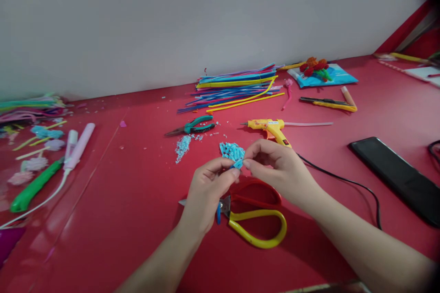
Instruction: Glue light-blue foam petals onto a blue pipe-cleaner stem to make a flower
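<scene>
My left hand (209, 187) pinches a small blue piece (237, 165) between thumb and forefinger. At the other end of that piece, the thumb and forefinger of my right hand (280, 167) are closed together. Its exact kind is too small to make out. Just beyond my fingertips lies a pile of short light-blue pieces (231, 150). Below my hands rest scissors (259, 229) with one red and one yellow handle, their blades partly covered by my left hand. A short dark-blue strip (218, 214) lies by the scissors' pivot.
Green-handled pliers (194, 126) lie near light-blue shreds (183, 147). A yellow glue gun (270, 127) trails a black cord. Bundled pipe cleaners (237, 87) lie along the wall. A black phone (395, 178) is at right; a pink hot tool (79, 146) and green-handled tool (36, 187) at left.
</scene>
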Action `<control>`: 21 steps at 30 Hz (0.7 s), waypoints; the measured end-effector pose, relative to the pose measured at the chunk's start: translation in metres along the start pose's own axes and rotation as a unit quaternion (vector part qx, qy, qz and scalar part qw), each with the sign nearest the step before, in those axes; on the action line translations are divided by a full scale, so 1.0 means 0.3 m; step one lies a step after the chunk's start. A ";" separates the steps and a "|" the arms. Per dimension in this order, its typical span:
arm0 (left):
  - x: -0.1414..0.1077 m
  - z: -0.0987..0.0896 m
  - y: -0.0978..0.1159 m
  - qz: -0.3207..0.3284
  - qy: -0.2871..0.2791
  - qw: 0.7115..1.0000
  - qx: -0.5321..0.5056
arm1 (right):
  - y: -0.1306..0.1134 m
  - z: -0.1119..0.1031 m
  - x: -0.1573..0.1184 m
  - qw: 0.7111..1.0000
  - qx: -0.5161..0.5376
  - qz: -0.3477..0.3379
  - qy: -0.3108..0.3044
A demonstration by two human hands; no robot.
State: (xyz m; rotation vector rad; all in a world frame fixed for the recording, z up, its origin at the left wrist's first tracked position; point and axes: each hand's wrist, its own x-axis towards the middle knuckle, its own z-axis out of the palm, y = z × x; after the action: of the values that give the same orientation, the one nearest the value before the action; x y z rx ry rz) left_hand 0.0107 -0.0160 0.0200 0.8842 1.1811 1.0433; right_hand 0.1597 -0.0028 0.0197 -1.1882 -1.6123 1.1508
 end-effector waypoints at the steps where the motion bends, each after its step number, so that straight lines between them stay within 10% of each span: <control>1: 0.000 -0.001 -0.001 -0.001 -0.001 1.000 0.000 | 0.000 0.000 0.000 1.000 0.000 0.000 0.000; 21: 0.000 0.001 -0.001 0.008 0.016 1.000 -0.001 | -0.004 0.000 -0.001 1.000 0.004 0.000 0.003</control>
State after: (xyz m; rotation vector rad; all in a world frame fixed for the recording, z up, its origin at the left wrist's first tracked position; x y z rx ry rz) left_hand 0.0112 -0.0161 0.0197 0.8804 1.2017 1.0751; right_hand 0.1596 -0.0031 0.0209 -1.1860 -1.6015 1.1511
